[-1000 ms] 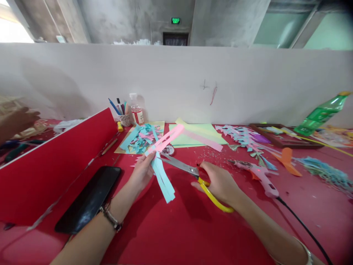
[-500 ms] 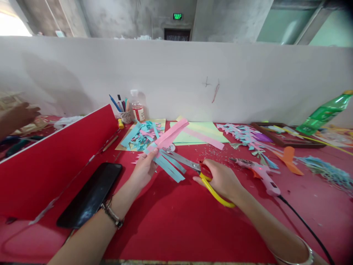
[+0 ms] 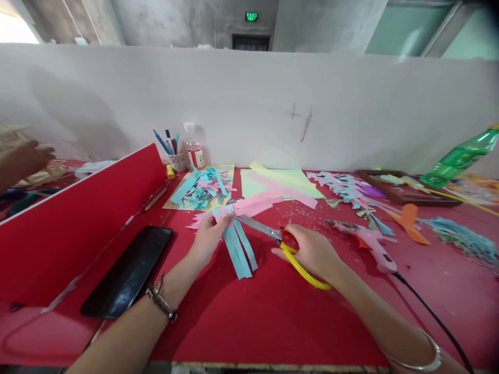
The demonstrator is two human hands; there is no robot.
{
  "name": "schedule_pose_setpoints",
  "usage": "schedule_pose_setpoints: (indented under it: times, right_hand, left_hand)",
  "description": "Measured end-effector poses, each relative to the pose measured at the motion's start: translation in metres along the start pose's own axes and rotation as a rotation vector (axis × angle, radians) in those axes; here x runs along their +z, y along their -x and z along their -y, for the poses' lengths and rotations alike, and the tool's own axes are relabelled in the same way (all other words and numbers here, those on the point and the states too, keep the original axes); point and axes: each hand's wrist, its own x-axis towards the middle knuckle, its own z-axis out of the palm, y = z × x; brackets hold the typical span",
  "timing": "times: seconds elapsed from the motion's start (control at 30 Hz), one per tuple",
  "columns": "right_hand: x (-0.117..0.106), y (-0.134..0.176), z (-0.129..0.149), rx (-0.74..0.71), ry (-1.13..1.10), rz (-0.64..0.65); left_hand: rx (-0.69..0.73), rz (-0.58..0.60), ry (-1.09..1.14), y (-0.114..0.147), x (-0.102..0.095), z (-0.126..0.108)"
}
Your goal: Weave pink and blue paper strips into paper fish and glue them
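Note:
My left hand (image 3: 210, 234) pinches a bundle of paper strips where they cross. From it, blue paper strips (image 3: 238, 249) hang down toward me and pink paper strips (image 3: 259, 202) point right. My right hand (image 3: 312, 249) is closed round the handles of scissors (image 3: 290, 249) with yellow and red grips. Their blades reach left to the strips beside my left fingertips; whether they touch the paper I cannot tell. Beyond the left hand, blue and pink paper scraps (image 3: 206, 187) lie heaped on a yellowish sheet.
A phone (image 3: 128, 272) lies left, beside a red upright board (image 3: 86, 218). On the right are a corded pink glue gun (image 3: 366, 239), fringed paper garlands (image 3: 343, 189), an orange paper piece (image 3: 409, 223), a brown tray (image 3: 421, 200) and a green bottle (image 3: 460, 158). Another person's hand (image 3: 29, 158) is at far left.
My left hand has turned the strips: the blue ends now hang straighter down and the pink ends have swung down to the right. The scissors stay nearly in place.

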Motion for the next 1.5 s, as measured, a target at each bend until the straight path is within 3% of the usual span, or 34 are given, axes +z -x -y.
schedule_pose_setpoints:
  times: [0.17, 0.33, 0.97, 1.5]
  right_hand:
    - [-0.0002, 0.0003, 0.0010, 0.005, -0.019, 0.010]
    - [-0.0001, 0.0009, 0.0047, 0.013, -0.028, 0.026]
    - [0.0042, 0.0029, 0.0081, 0.023, -0.056, -0.016]
    - [0.0009, 0.0023, 0.0057, 0.009, -0.056, -0.009]
  left_hand:
    - [0.006, -0.111, 0.135, -0.0008, -0.0002, -0.0027]
    - [-0.015, -0.136, 0.212, -0.0008, 0.0022, -0.0057]
    - [-0.102, -0.002, 0.297, 0.0058, 0.0065, -0.0069]
    - [-0.122, 0.015, 0.317, 0.0048, 0.0045, -0.0043]
